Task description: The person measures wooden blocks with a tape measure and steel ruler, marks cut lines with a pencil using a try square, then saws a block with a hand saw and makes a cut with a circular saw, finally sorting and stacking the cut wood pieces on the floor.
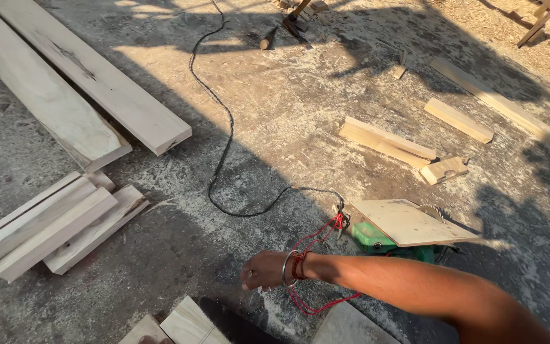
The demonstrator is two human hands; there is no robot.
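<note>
**Saw parked, hand empty over cut boards**

Right hand (261,271) reaching in from 4 o'clock, fingers loosely curled, gripping nothing, hovering just above pale short boards (186,322) at 6 o'clock. Left hand out of view. Green saw (377,237) lying idle at 3 o'clock under a plywood panel (408,222), red cord (313,245) trailing toward the wrist. Seemingly done: stacked cut lengths (52,226) at 9 o'clock, offcuts (386,141) at 2. Seemingly left: two long planks (90,83) at 10 o'clock, uncut.
</note>
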